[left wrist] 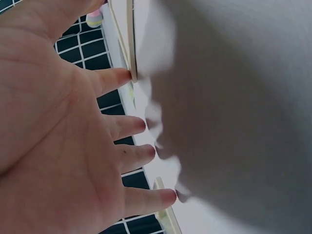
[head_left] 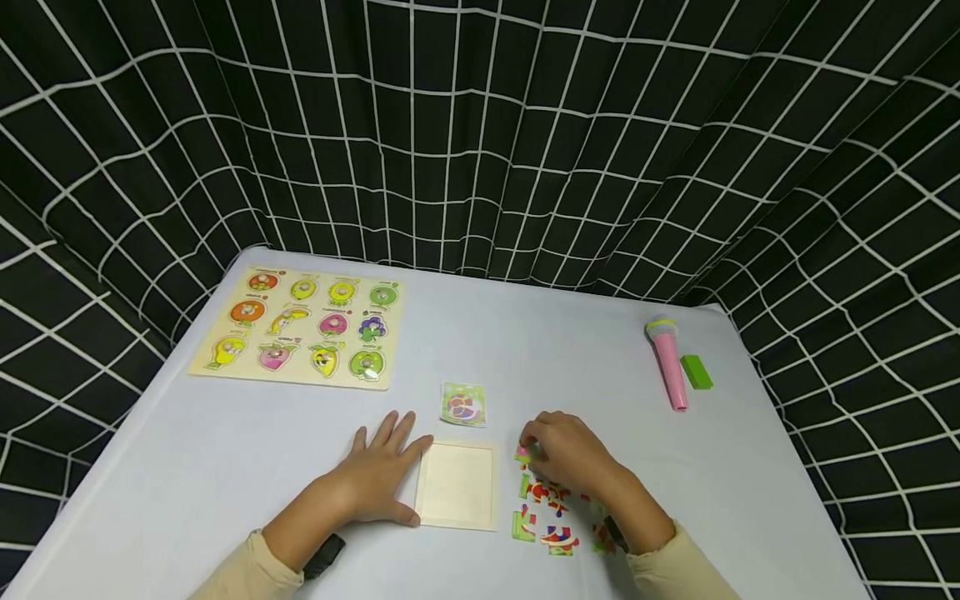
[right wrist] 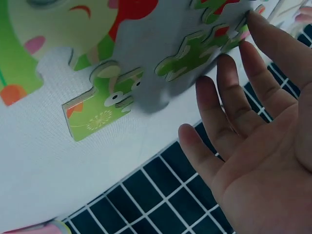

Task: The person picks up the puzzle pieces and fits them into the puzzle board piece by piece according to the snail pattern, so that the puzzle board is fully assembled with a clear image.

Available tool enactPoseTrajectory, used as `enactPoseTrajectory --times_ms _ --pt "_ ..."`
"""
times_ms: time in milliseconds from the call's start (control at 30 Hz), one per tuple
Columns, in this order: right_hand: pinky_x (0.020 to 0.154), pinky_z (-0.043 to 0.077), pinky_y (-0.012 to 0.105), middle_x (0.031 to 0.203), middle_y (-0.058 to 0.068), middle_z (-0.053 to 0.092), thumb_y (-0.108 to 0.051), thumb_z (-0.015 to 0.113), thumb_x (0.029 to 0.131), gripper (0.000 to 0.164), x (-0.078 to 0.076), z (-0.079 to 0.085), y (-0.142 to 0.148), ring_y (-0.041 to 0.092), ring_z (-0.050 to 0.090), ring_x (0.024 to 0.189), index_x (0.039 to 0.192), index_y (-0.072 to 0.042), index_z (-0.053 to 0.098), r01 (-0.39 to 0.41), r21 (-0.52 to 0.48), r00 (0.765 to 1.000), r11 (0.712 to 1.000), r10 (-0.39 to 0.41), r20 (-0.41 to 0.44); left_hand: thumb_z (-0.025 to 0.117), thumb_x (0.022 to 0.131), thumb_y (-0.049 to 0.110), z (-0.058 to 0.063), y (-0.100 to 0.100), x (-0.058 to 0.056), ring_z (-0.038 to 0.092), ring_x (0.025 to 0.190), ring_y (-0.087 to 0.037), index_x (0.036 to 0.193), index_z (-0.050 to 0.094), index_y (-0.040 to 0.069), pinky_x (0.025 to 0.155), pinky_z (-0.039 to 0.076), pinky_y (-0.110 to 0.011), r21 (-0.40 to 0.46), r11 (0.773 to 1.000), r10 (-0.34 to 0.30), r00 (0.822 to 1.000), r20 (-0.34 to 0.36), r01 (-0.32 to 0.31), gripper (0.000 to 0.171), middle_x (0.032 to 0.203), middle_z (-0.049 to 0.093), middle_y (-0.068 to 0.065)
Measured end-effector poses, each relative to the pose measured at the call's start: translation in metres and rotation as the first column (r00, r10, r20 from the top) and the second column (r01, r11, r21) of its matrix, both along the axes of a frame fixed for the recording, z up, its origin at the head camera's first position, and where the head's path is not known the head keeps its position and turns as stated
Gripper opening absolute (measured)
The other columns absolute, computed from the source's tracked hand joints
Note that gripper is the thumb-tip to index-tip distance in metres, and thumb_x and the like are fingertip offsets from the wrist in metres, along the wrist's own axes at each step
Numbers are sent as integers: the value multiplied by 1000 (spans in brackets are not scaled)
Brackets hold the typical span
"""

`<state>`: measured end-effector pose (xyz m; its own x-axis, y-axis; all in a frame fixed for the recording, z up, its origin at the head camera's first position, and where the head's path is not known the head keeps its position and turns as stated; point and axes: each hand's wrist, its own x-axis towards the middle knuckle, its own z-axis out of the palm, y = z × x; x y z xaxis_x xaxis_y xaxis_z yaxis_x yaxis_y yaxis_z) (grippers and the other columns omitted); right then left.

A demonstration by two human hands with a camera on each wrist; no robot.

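Note:
My left hand (head_left: 375, 482) lies with spread fingers at the left side of a shallow square wooden puzzle frame (head_left: 457, 487). Its thumb and index fingertips touch the frame's edge; no puzzle piece shows inside the frame. Right of it, my right hand (head_left: 572, 454) pinches a green and pink puzzle piece (head_left: 522, 455) between thumb and index finger, at the far left of the loose pieces. Several jigsaw pieces (head_left: 559, 542) lie below that hand, some hidden by it and the wrist. In the right wrist view, a green piece with eyes (right wrist: 100, 114) lies flat beneath the fingers.
A small picture card (head_left: 463, 404) lies just beyond the frame. At the back left is a wooden fruit knob board (head_left: 300, 329). A pink toy microphone (head_left: 667, 362) and a green block (head_left: 697, 372) lie at the right. Black gridded cloth (head_left: 480, 133) surrounds the white table.

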<state>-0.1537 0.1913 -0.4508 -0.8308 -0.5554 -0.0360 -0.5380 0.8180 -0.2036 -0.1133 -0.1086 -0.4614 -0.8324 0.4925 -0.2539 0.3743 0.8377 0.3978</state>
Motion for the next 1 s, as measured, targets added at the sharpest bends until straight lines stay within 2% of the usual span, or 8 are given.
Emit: enactPoseTrajectory --times_ms 267,367,567,767,867,1000 --pt "85 49 39 87 -7 65 -16 82 75 21 -1 -2 -3 14 60 83 91 -15 70 21 21 1000 1000 -20 -18 84 65 52 -1 0 -2 5 147 -44 150 35 13 105 13 -75 -9 1000 2 1000 11 -2 106 161 12 -21" --pt "84 49 38 86 -7 66 -18 83 75 21 -2 -3 -4 11 59 80 91 -15 70 2 24 999 1000 -1 -49 84 65 52 0 2 -3 5 147 -44 151 35 13 105 13 -75 -9 1000 -2 1000 20 2 106 161 12 -21" --pt "84 50 37 86 -6 68 -23 84 75 21 -4 4 -29 10 59 77 91 -14 72 -123 -6 983 992 121 -137 84 64 53 -2 4 -5 6 147 -46 150 36 13 106 13 -75 -18 1000 -3 1000 14 3 106 160 12 -22" --pt "90 50 37 91 -5 72 -21 83 76 19 -2 2 -65 12 65 87 92 -14 74 -269 -21 947 963 261 -186 83 64 55 0 5 -6 8 147 -45 150 37 13 105 16 -74 -43 999 1 1000 15 0 106 160 13 -22" --pt "94 48 38 94 -4 72 -23 81 79 18 0 -1 -78 14 66 93 93 -15 75 -295 -7 941 955 290 -175 82 64 57 1 6 -6 8 147 -45 150 37 14 106 16 -74 -59 998 2 1000 22 -1 106 160 13 -21" --pt "98 45 40 96 -4 71 -24 79 81 17 3 -4 -88 16 64 98 96 -16 76 -280 25 947 960 281 -154 82 65 57 2 7 -5 7 147 -45 150 36 14 106 16 -73 -63 998 3 999 33 -1 106 161 12 -21"
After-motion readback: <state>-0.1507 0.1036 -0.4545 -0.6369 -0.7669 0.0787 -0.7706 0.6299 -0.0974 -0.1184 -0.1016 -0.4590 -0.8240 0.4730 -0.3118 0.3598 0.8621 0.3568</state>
